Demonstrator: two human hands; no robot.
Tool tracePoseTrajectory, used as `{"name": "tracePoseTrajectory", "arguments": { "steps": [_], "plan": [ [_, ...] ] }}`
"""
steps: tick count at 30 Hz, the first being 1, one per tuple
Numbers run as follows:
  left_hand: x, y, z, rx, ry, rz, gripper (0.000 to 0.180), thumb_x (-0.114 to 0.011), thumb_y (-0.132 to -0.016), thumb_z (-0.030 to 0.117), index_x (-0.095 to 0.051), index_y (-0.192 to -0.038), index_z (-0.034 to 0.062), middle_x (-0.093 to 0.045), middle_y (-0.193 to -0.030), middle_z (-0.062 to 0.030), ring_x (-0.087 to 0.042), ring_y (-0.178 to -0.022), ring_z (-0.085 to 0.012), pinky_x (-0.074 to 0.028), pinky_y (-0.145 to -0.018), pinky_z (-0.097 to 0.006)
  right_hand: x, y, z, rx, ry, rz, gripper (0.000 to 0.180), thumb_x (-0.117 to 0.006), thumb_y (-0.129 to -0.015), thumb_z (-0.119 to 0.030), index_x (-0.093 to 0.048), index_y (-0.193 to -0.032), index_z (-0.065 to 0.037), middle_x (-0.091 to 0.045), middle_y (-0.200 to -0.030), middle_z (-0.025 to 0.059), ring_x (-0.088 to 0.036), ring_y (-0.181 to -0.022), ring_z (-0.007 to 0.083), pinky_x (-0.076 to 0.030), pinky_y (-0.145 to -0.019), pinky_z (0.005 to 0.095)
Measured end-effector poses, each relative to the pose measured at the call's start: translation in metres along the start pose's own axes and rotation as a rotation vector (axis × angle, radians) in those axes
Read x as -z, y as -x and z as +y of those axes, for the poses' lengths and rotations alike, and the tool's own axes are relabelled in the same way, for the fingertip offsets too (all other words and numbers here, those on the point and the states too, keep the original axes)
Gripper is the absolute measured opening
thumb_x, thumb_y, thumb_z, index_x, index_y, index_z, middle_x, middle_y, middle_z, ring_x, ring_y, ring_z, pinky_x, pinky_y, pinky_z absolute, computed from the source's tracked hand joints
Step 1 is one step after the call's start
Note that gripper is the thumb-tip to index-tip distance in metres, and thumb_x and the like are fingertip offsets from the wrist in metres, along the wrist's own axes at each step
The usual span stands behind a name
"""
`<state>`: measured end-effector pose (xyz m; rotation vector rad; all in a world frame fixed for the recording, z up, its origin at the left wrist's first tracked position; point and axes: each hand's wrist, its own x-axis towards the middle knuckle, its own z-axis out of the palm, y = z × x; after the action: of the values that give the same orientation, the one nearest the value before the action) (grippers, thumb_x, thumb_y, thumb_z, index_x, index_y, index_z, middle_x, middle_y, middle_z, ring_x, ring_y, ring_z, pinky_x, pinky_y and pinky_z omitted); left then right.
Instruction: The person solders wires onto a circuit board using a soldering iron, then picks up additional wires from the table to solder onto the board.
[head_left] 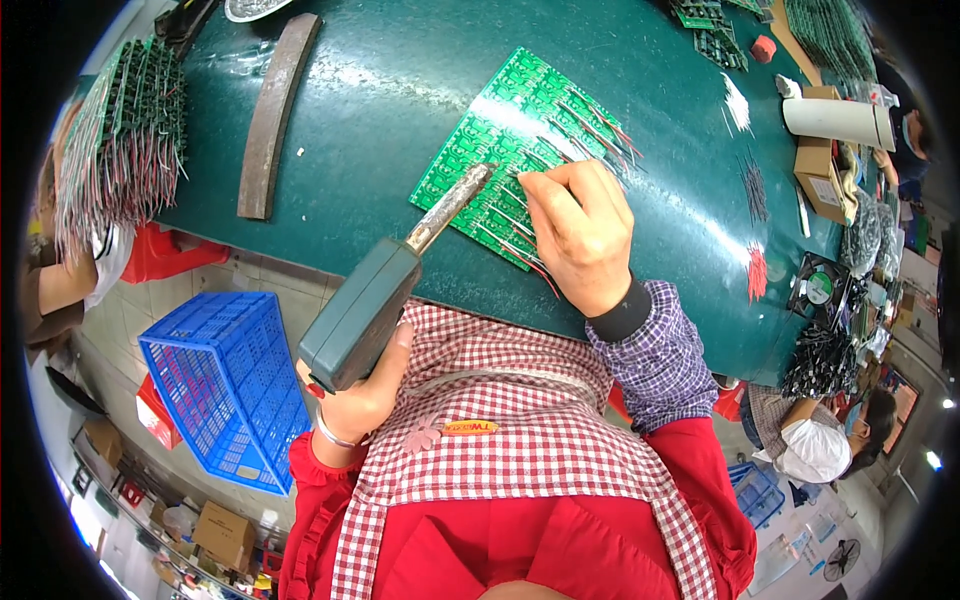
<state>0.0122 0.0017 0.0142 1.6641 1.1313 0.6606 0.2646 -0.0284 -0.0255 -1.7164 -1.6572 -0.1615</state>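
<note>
Your left hand [355, 395] has its grip wrapped tight around the soldering iron [385, 290], its tip touching the green circuit board panel [500, 130] on the bench [400, 80]. Your right hand [580, 235] rests on the panel, fingers pinched shut on a thin wire [510, 172] just beside the tip. Red-and-black leads [600, 125] fan across the board.

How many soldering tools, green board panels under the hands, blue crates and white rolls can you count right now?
Soldering tool, in the left hand: 1
Green board panel, under the right hand: 1
Blue crate: 1
White roll: 1
Total: 4
</note>
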Motion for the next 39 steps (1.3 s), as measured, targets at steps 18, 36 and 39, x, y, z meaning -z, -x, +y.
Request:
{"name": "tracePoseTrajectory", "arguments": {
  "steps": [18,36,39],
  "plan": [
    [0.004,0.006,-0.002,-0.091,-0.04,0.041,0.019,-0.075,-0.074,0.005,-0.07,-0.091,-0.0012,-0.07,-0.082,-0.0099,-0.068,-0.066,-0.0191,-0.052,-0.059,-0.029,0.0,0.006,-0.012,0.038,-0.013,-0.029,0.021,-0.068,-0.066,0.002,-0.065,-0.086,-0.004,-0.053,-0.074,0.004,-0.054,-0.068,0.0212,-0.041,-0.06,0.0343],
    [0.004,0.002,-0.006,-0.258,-0.221,-0.017,0.017,-0.075,-0.07,0.006,-0.069,-0.085,0.0014,-0.068,-0.081,-0.0092,-0.064,-0.06,-0.0232,-0.049,-0.055,-0.031,-0.002,0.006,-0.011,0.037,-0.001,-0.026,0.021,-0.069,-0.066,0.001,-0.065,-0.085,-0.005,-0.052,-0.073,0.0032,-0.053,-0.067,0.0202,-0.04,-0.057,0.0332],
    [0.003,0.002,-0.006,-0.221,-0.19,-0.017,0.017,-0.075,-0.069,0.006,-0.069,-0.084,0.0016,-0.068,-0.081,-0.0086,-0.064,-0.059,-0.0235,-0.049,-0.054,-0.031,-0.002,0.007,-0.011,0.038,-0.002,-0.024,0.021,-0.068,-0.065,0.002,-0.065,-0.085,-0.005,-0.052,-0.073,0.0032,-0.053,-0.067,0.0202,-0.04,-0.057,0.0333]
  ]
}}
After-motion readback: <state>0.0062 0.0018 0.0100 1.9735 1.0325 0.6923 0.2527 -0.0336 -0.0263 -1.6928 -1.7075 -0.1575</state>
